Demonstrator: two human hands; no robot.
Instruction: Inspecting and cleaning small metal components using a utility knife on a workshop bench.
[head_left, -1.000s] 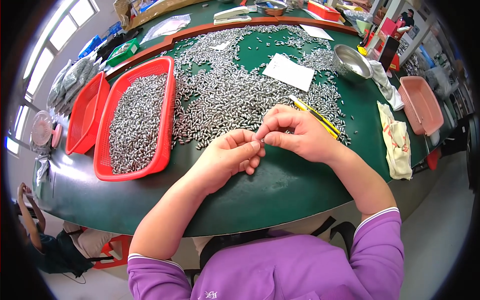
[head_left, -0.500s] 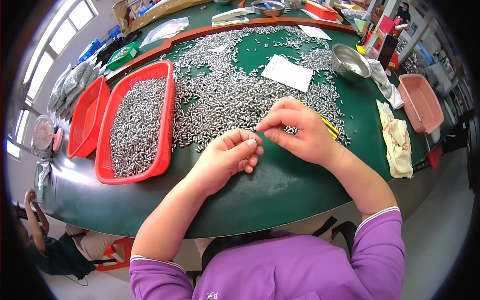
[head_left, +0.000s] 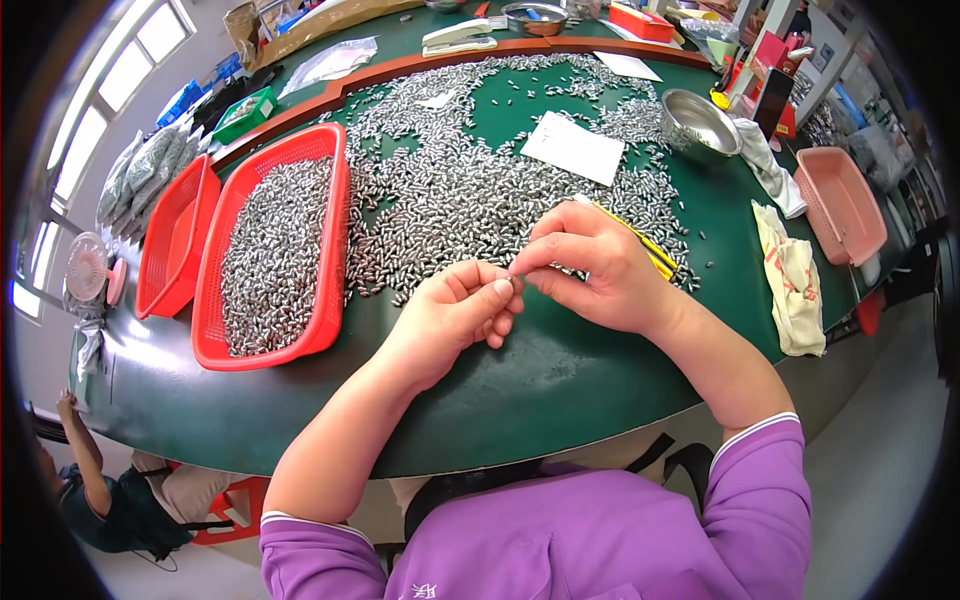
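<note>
Bright windows [head_left: 125,70] stand along the left side of the room, and a big dark green table [head_left: 560,380] curves in front of us. From the head view, we see lots of small shiny silver metal pieces [head_left: 450,210], shaped like fat grains. One heap sits in a red plastic basket with tiny holes [head_left: 333,270] on the left. A wider spread lies loose on the table, just past our hands. We think plenty is left, as so many lie loose, but we can't say which ones are finished.

Our left hand [head_left: 465,305] has curled fingers with the thumb laid on them. Our right hand [head_left: 590,265] has its finger and thumb tips drawn close, right by the left fingertips. One tiny piece may be there, but it is too small and hidden, so we can't be sure either hand is pinching it.

Now we count: two hands; two red baskets, with a second red plastic basket [head_left: 180,235] just beside the first; one pink plastic basket [head_left: 845,205]; two flat white paper sheets, one near [head_left: 575,148] and one farther back [head_left: 627,66]; and too many silver pieces to count.
</note>
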